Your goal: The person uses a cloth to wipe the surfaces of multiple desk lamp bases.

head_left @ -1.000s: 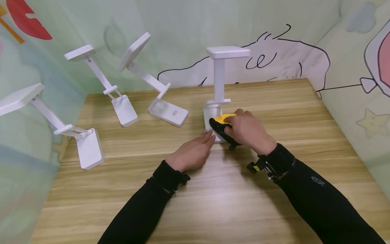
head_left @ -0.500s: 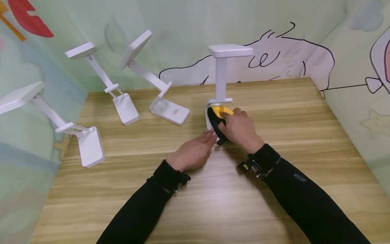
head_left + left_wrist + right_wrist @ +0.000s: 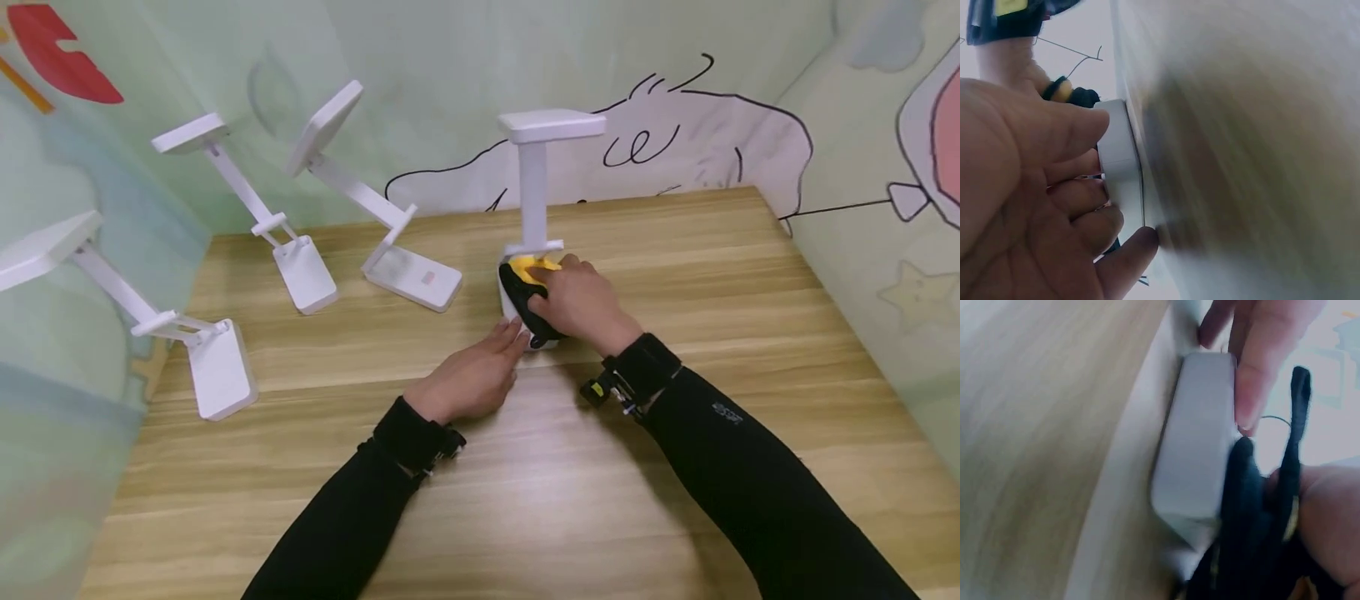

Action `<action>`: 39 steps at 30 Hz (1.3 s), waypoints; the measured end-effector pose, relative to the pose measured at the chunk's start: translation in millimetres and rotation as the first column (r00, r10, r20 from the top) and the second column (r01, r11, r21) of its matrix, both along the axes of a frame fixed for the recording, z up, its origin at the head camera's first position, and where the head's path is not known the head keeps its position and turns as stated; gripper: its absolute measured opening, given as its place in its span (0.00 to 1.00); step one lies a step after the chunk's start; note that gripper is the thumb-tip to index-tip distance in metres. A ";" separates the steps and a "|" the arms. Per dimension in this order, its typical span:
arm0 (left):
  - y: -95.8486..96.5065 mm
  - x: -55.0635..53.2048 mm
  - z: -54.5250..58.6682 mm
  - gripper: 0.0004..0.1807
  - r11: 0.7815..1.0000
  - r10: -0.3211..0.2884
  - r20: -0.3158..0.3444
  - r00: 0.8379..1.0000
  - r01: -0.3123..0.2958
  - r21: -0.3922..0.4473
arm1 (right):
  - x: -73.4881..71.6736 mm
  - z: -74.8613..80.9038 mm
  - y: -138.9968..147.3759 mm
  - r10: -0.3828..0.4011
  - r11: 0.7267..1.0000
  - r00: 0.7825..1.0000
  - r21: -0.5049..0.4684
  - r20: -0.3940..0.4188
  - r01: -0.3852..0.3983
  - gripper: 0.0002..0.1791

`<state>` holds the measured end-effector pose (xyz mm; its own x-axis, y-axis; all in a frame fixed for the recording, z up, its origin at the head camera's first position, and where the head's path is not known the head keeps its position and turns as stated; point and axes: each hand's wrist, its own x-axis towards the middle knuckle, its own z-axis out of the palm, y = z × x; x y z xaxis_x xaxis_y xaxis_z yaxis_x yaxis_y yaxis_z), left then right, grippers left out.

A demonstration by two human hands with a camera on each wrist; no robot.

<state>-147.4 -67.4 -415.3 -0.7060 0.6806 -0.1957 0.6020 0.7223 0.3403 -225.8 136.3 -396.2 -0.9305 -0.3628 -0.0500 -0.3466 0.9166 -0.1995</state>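
Left hand [image 3: 468, 379]: fingers extended, tips resting on the near left corner of the lamp's base; in the left wrist view the thumb lies against the base's edge.
Right hand [image 3: 581, 304]: close beside the left, fingers bunched on the cloth, gripping it.
Base [image 3: 1194, 437]: flat on the table [image 3: 570, 500], near end towards the person. If the left fingertips press too lightly, a sideways push from the right could swivel it.
Cloth [image 3: 525, 300]: black and yellow, spread over the base's top. A loose end hangs by the near edge – it could snag under the base or a fingertip.
Hinge bar [image 3: 534, 247]: just beyond the cloth's yellow part. A stroke carried too far would likely knock it and fold or rock the lamp.
White lamp [image 3: 533, 192]: column upright, head level, right of the other three.
Other lamps: nearest at left [image 3: 221, 375], then one with a label [image 3: 414, 279], then one behind [image 3: 306, 275] – all well apart from the hands.
Backdrop [image 3: 450, 75]: printed cartoon, behind everything.
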 end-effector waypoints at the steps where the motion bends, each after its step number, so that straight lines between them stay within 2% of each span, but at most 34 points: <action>1: 0.8 0.5 -0.5 0.32 1.000 0.000 0.001 1.000 0.000 -0.002 | 0.8 -1.3 2.6 0.014 1.000 1.000 -0.016 0.021 -0.013 0.30; 5: 2.0 1.5 -0.4 0.34 1.000 -0.008 0.006 1.000 0.009 -0.015 | 8.6 3.1 20.1 0.146 0.988 0.987 -0.059 0.068 -0.142 0.29; 9: -1.1 -0.5 3.1 0.35 1.000 -0.004 0.058 0.998 0.004 -0.002 | 12.2 15.1 38.1 0.250 0.968 0.955 -0.076 0.162 -0.240 0.28; 12: -7.6 -2.5 7.8 0.35 1.000 0.012 0.105 0.994 -0.012 0.003 | 10.7 26.4 43.1 0.230 0.973 0.948 -0.045 0.220 -0.226 0.28; 16: -14.9 -4.8 11.7 0.34 1.000 0.018 0.124 0.992 -0.018 0.000 | 5.3 31.2 32.1 0.123 0.992 0.981 -0.008 0.151 -0.123 0.29; 19: -14.1 -5.8 10.5 0.33 1.000 0.001 0.107 0.994 -0.002 0.010 | 0.6 19.2 17.5 0.056 0.998 0.996 -0.012 0.074 -0.056 0.31; 21: -11.5 -5.7 9.3 0.33 1.000 -0.013 0.089 0.996 0.012 0.011 | -0.9 9.1 10.7 0.037 0.999 0.999 0.000 0.035 -0.037 0.31; 24: -7.5 -4.6 8.9 0.33 1.000 -0.023 0.057 0.998 0.023 -0.003 | 2.3 0.8 10.9 0.088 0.996 0.996 0.007 -0.004 -0.088 0.29; 26: -6.1 -3.6 9.1 0.33 1.000 -0.021 0.045 0.999 0.021 -0.020 | 6.0 1.8 17.9 0.163 0.987 0.987 -0.006 0.003 -0.163 0.28; 29: -6.3 -1.8 10.2 0.34 0.999 -0.005 0.049 0.999 0.007 -0.037 | 11.9 9.1 34.9 0.284 0.958 0.955 -0.054 0.086 -0.281 0.26; 33: -6.5 -0.5 11.5 0.34 0.999 -0.002 0.066 0.998 0.005 -0.034 | 15.7 23.5 57.1 0.329 0.944 0.916 -0.081 0.228 -0.319 0.25; 35: -6.1 -0.6 11.6 0.34 1.000 -0.006 0.075 0.997 0.008 -0.026 | 15.0 29.8 61.7 0.304 0.952 0.921 -0.057 0.242 -0.300 0.25; 37: -5.8 -1.0 11.2 0.34 1.000 -0.010 0.079 0.997 0.012 -0.027 | 12.4 32.3 60.0 0.263 0.964 0.943 -0.030 0.204 -0.263 0.25; 39: -5.8 -1.2 10.7 0.33 1.000 -0.009 0.085 0.996 0.011 -0.027 | 8.9 30.1 53.1 0.188 0.982 0.970 -0.018 0.152 -0.188 0.26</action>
